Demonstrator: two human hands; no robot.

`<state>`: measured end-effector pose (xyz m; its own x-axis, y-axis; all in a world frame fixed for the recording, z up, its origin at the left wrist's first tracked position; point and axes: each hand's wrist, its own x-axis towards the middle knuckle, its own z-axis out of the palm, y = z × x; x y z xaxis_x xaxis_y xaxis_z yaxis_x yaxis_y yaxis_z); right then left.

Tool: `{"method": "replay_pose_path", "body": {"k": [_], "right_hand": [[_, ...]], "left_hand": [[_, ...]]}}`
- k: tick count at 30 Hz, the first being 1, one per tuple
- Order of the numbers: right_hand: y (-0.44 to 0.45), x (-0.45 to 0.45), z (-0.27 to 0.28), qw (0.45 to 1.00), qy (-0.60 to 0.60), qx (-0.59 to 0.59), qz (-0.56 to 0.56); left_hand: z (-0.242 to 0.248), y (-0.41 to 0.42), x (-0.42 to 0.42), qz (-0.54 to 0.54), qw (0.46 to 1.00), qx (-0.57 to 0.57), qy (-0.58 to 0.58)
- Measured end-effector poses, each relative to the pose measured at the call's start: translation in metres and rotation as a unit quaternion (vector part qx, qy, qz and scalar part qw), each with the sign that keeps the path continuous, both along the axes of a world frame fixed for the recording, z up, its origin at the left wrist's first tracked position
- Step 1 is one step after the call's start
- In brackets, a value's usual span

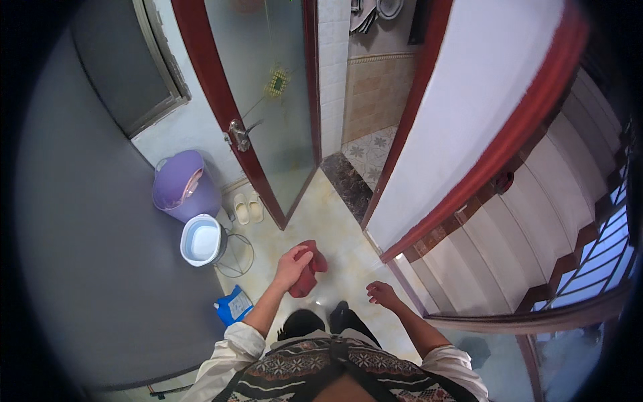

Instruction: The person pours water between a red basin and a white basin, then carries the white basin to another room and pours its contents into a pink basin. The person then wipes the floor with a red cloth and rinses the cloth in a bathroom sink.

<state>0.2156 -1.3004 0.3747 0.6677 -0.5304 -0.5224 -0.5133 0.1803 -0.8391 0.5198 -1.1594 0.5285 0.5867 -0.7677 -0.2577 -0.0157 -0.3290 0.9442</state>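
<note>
My left hand [293, 267] grips a dark red cloth [304, 284], which hangs in folds below and beside the fingers. To its right, my right hand [382, 294] is held over the tiled floor [346, 241] with its fingers partly curled and nothing visible in them. Ahead of my hands, a red-framed frosted glass door [271, 125] stands ajar, with a metal lever handle [241, 134]. Past a dark marble threshold [346, 183] lies a room with patterned floor tiles.
Left are a purple bucket [176, 171], a pale blue basin [203, 241], a round wire stand [241, 266], light slippers [247, 208] and a blue jug [234, 305]. A grey surface [100, 251] fills the far left. Stairs [482, 241] with a railing [598, 256] rise at right.
</note>
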Motion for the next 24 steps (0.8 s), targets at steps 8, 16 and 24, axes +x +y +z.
{"method": "replay_pose_path", "body": {"k": [8, 16, 24], "right_hand": [[-0.129, 0.136, 0.047, 0.995, 0.056, -0.069, 0.054], [-0.229, 0.252, 0.006, 0.995, -0.001, -0.098, -0.01], [-0.278, 0.326, -0.005, 0.992, -0.076, -0.04, -0.092]], "left_hand": [[-0.002, -0.134, 0.161, -0.126, 0.986, 0.002, 0.108], [0.029, -0.316, 0.304, -0.223, 0.956, -0.013, 0.192], [0.015, -0.383, 0.402, -0.235, 0.948, 0.017, 0.212]]}}
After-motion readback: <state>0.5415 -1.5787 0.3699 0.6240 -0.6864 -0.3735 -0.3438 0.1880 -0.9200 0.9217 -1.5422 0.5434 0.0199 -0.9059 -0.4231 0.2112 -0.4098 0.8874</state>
